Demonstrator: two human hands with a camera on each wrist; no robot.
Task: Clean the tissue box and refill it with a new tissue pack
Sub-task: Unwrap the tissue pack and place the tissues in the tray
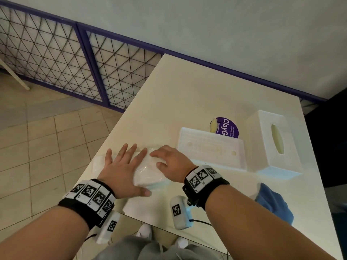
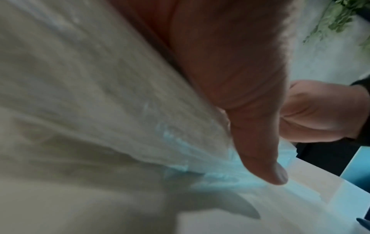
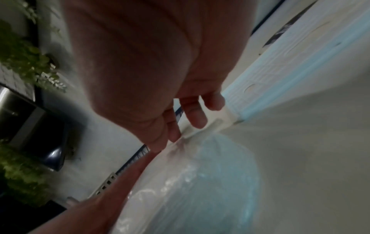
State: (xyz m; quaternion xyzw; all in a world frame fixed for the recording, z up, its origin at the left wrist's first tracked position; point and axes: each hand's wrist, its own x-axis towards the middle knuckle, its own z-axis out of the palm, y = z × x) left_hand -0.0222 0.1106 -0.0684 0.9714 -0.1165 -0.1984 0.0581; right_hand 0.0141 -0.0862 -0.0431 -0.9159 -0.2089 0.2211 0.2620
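A new tissue pack (image 1: 150, 175) in clear plastic wrap lies near the table's left front edge. My left hand (image 1: 129, 166) presses flat on it, fingers straight and spread; its thumb (image 2: 260, 150) lies along the pack's near side (image 2: 100, 95). My right hand (image 1: 161, 159) sits on the pack's far right end with fingers curled. In the right wrist view its fingertips (image 3: 196, 120) pinch the wrapper's (image 3: 200, 182) gathered end. The white tissue box cover (image 1: 272, 147) with an oval slot stands to the right. Its white base tray (image 1: 210, 151) lies between it and my hands.
A blue cloth (image 1: 274, 205) lies at the table's right front. A round purple sticker (image 1: 228, 127) shows behind the base tray. The cream table (image 1: 187, 94) ends just left of the pack, above a tiled floor. A purple wire-mesh fence (image 1: 56, 59) runs behind.
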